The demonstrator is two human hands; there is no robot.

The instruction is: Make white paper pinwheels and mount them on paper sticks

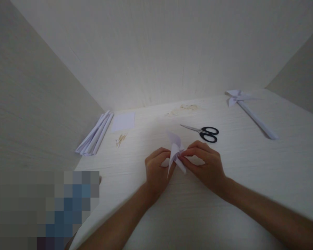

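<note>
White paper pinwheel (176, 150) (centre hidden), pinched by hands (184, 166)

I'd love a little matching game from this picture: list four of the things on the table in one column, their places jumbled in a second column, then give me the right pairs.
Things
1. black-handled scissors
2. finished white paper pinwheel on a paper stick
3. bundle of rolled white paper sticks
4. small folded white paper pinwheel head

Places
A. far left edge of the pale wooden table, by the wall
B. between the fingertips of the left hand and right hand
C. far right corner of the table
D. just beyond the hands, mid-table

Pairs: 1-D, 2-C, 3-A, 4-B
</note>
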